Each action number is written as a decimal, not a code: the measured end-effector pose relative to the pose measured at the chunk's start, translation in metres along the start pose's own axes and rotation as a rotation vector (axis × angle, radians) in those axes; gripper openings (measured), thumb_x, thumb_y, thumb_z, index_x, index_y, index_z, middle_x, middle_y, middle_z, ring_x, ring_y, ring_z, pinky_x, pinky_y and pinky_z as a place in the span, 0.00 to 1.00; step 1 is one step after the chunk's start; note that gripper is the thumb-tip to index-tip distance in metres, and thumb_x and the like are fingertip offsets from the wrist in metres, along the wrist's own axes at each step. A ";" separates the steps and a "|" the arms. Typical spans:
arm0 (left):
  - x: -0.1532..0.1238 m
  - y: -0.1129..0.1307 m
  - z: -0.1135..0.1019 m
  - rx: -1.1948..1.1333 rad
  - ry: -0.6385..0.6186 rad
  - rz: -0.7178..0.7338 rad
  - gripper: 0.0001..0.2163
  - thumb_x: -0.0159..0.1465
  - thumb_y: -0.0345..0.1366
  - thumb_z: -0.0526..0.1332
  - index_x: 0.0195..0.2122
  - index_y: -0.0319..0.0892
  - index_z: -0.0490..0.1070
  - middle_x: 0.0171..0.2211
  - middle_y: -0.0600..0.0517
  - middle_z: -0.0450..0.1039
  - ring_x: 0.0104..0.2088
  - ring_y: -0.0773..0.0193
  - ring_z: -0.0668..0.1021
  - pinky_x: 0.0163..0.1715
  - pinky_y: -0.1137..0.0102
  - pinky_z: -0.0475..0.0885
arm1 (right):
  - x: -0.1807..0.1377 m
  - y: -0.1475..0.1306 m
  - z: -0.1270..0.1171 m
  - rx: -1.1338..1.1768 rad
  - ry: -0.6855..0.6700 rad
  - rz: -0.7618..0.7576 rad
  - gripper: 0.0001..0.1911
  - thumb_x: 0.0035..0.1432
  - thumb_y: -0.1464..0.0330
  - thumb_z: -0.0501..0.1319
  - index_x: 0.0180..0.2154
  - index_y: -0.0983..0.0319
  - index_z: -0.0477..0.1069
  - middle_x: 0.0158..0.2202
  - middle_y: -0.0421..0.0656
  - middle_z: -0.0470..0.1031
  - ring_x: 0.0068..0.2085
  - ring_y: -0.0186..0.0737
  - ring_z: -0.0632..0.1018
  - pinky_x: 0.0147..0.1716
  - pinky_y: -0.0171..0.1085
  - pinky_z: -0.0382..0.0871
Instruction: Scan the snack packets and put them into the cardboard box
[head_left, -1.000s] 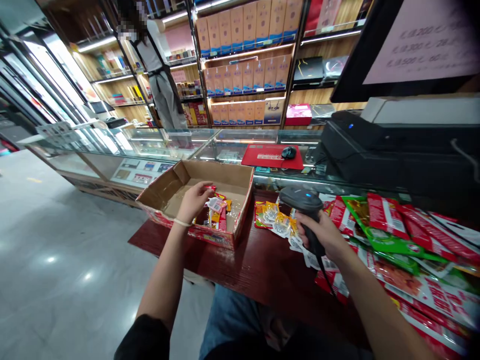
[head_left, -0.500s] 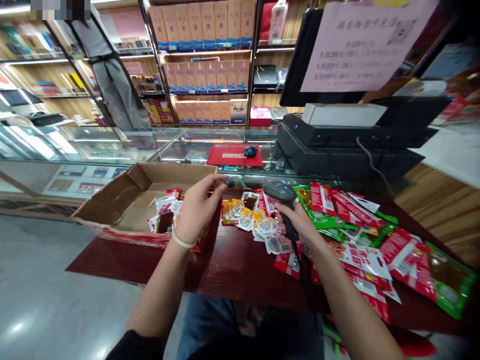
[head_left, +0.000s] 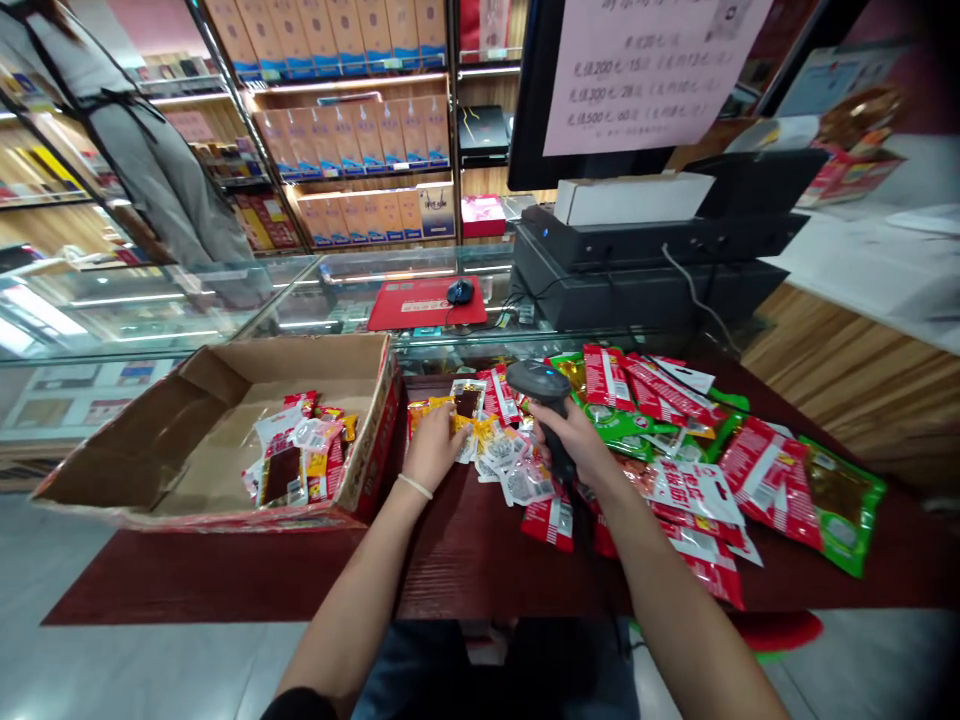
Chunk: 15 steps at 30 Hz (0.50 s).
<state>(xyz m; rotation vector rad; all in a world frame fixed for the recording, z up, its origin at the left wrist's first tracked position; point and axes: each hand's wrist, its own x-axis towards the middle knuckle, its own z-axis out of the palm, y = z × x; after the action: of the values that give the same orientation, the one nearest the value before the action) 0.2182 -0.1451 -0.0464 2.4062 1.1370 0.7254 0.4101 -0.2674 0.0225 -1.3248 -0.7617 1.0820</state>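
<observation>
My right hand (head_left: 571,440) is wrapped round the handle of a black barcode scanner (head_left: 538,380), whose head points left over the packets. My left hand (head_left: 433,450) is down on the near-left end of the small packets, fingers curled and thumb beside a yellow snack packet (head_left: 459,424); its fingertips are partly hidden. Between my hands lie white-and-clear snack packets (head_left: 502,455) and a dark brown packet (head_left: 469,398). To the left, a cardboard box (head_left: 375,440) holds several mixed packets (head_left: 300,450) at its right end.
Red, white and green snack bags (head_left: 690,490) are heaped to the right on the dark red tabletop (head_left: 465,560). Behind stand a glass counter (head_left: 337,290), a red mouse pad (head_left: 405,305) with a mouse (head_left: 460,291), and a black cash register (head_left: 645,280). A person (head_left: 150,150) stands at the shelves.
My left hand has moved from beside the box's right edge down onto the yellow packets. The scanner stays in my right hand. The view has shifted, showing more of the box's inside.
</observation>
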 end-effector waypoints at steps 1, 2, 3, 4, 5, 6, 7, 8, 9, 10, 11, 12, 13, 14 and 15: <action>-0.003 -0.003 0.004 0.027 -0.012 0.016 0.20 0.62 0.40 0.61 0.54 0.38 0.65 0.46 0.41 0.72 0.46 0.53 0.75 0.49 0.58 0.68 | 0.000 -0.001 0.000 -0.004 0.010 0.003 0.19 0.50 0.55 0.66 0.34 0.57 0.60 0.17 0.30 0.64 0.13 0.29 0.64 0.10 0.29 0.58; -0.005 -0.005 0.006 0.057 -0.027 0.029 0.21 0.62 0.41 0.61 0.55 0.38 0.65 0.47 0.40 0.72 0.48 0.52 0.74 0.50 0.58 0.67 | 0.000 -0.001 0.001 -0.010 0.018 0.010 0.19 0.50 0.55 0.66 0.34 0.57 0.60 0.17 0.30 0.65 0.13 0.30 0.64 0.10 0.29 0.59; -0.007 -0.006 0.007 0.088 -0.047 0.037 0.23 0.62 0.41 0.61 0.56 0.37 0.64 0.48 0.40 0.71 0.49 0.51 0.74 0.51 0.58 0.67 | 0.000 -0.002 0.001 -0.014 0.025 0.018 0.19 0.50 0.55 0.66 0.34 0.57 0.60 0.17 0.30 0.65 0.13 0.30 0.64 0.10 0.30 0.59; -0.007 -0.007 0.008 0.118 -0.067 0.042 0.24 0.61 0.41 0.62 0.57 0.37 0.63 0.48 0.39 0.70 0.49 0.50 0.73 0.51 0.58 0.67 | 0.000 -0.002 0.000 -0.018 0.027 0.028 0.19 0.50 0.55 0.66 0.34 0.57 0.60 0.17 0.30 0.65 0.13 0.30 0.64 0.10 0.30 0.59; -0.007 -0.008 0.008 0.146 -0.087 0.042 0.26 0.61 0.42 0.62 0.58 0.36 0.62 0.48 0.38 0.70 0.49 0.49 0.73 0.51 0.57 0.66 | 0.001 -0.002 0.000 -0.020 0.027 0.036 0.19 0.50 0.55 0.66 0.34 0.57 0.60 0.17 0.31 0.65 0.13 0.30 0.64 0.10 0.30 0.59; -0.006 -0.008 0.008 0.169 -0.101 0.041 0.27 0.60 0.42 0.63 0.58 0.35 0.62 0.48 0.38 0.70 0.49 0.48 0.73 0.51 0.57 0.66 | 0.001 -0.001 0.000 -0.021 0.025 0.040 0.19 0.50 0.56 0.66 0.34 0.57 0.61 0.17 0.31 0.65 0.13 0.30 0.64 0.10 0.30 0.59; -0.005 -0.008 0.009 0.183 -0.112 0.040 0.28 0.59 0.42 0.64 0.58 0.35 0.62 0.48 0.37 0.69 0.49 0.47 0.72 0.50 0.57 0.66 | 0.002 0.000 -0.001 -0.021 0.020 0.040 0.19 0.50 0.56 0.66 0.35 0.57 0.61 0.16 0.31 0.65 0.13 0.31 0.65 0.10 0.30 0.59; -0.003 -0.009 0.009 0.186 -0.119 0.037 0.28 0.58 0.42 0.65 0.57 0.35 0.63 0.47 0.37 0.70 0.49 0.47 0.72 0.50 0.57 0.66 | 0.002 0.001 -0.002 -0.021 0.012 0.036 0.19 0.50 0.56 0.66 0.35 0.57 0.61 0.16 0.31 0.65 0.13 0.31 0.65 0.10 0.30 0.59; -0.002 -0.008 0.010 0.173 -0.122 0.030 0.26 0.57 0.42 0.66 0.55 0.36 0.64 0.46 0.38 0.70 0.49 0.47 0.73 0.49 0.57 0.66 | 0.003 0.002 -0.002 -0.020 0.002 0.030 0.18 0.50 0.56 0.66 0.35 0.57 0.61 0.16 0.31 0.65 0.13 0.31 0.65 0.10 0.30 0.59; -0.001 -0.008 0.010 0.146 -0.121 0.018 0.24 0.57 0.42 0.66 0.52 0.37 0.66 0.45 0.39 0.71 0.48 0.47 0.73 0.48 0.58 0.66 | 0.003 0.003 -0.002 -0.020 -0.009 0.026 0.18 0.50 0.56 0.66 0.35 0.57 0.61 0.17 0.31 0.65 0.13 0.31 0.65 0.10 0.30 0.60; -0.001 -0.007 0.009 0.107 -0.119 0.002 0.21 0.57 0.41 0.65 0.50 0.38 0.66 0.43 0.41 0.72 0.46 0.49 0.74 0.47 0.59 0.67 | 0.003 0.004 -0.002 -0.020 -0.014 0.028 0.18 0.50 0.56 0.66 0.34 0.57 0.61 0.17 0.31 0.65 0.13 0.31 0.65 0.10 0.31 0.60; -0.001 -0.007 0.008 0.060 -0.117 -0.019 0.19 0.58 0.40 0.64 0.48 0.39 0.66 0.41 0.43 0.73 0.44 0.50 0.75 0.45 0.60 0.68 | 0.003 0.005 -0.002 -0.020 -0.014 0.033 0.18 0.50 0.55 0.66 0.34 0.57 0.61 0.17 0.31 0.66 0.13 0.31 0.65 0.10 0.31 0.59; -0.002 -0.006 0.007 0.007 -0.117 -0.038 0.17 0.60 0.40 0.63 0.48 0.40 0.66 0.39 0.44 0.73 0.41 0.52 0.76 0.42 0.61 0.69 | 0.003 0.005 -0.001 -0.021 -0.011 0.038 0.18 0.50 0.55 0.66 0.34 0.57 0.61 0.17 0.31 0.65 0.13 0.31 0.64 0.09 0.31 0.59; -0.003 -0.005 0.005 -0.052 -0.121 -0.054 0.15 0.61 0.39 0.61 0.48 0.41 0.66 0.37 0.46 0.74 0.39 0.53 0.76 0.41 0.62 0.69 | 0.003 0.004 0.000 -0.024 -0.005 0.041 0.18 0.50 0.55 0.66 0.33 0.57 0.61 0.16 0.30 0.65 0.13 0.31 0.64 0.09 0.30 0.59; -0.004 -0.004 0.002 -0.120 -0.119 -0.063 0.15 0.62 0.39 0.60 0.49 0.42 0.66 0.37 0.47 0.74 0.37 0.55 0.77 0.40 0.64 0.69 | 0.003 0.004 0.001 -0.026 0.001 0.040 0.18 0.50 0.56 0.66 0.33 0.57 0.61 0.16 0.30 0.65 0.13 0.30 0.64 0.09 0.30 0.58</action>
<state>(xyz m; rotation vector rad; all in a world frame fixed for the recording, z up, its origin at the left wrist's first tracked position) 0.2148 -0.1456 -0.0510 2.2713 1.0846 0.6038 0.4095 -0.2650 0.0185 -1.3673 -0.7530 1.1063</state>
